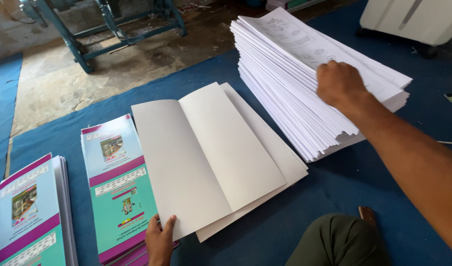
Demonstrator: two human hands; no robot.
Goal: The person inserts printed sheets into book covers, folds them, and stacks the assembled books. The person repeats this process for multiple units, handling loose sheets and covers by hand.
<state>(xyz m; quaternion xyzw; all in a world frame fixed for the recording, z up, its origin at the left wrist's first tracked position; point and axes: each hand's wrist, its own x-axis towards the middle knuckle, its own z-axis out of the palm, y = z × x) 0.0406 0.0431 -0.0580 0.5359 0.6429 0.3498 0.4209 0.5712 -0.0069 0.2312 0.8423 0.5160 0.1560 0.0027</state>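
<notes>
An open folded sheet lies in the middle of the floor mat, on top of further sheets. To its right and farther back stands a tall paper stack, with the right hand on its top. Left of the open sheet lie two booklet piles, side by side. The left hand grips the sheet's near edge. A metal frame stands behind, off the mat

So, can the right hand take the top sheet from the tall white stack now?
Probably yes: the right hand already rests on the stack of printed sheets, and nothing lies on top of it.
</notes>
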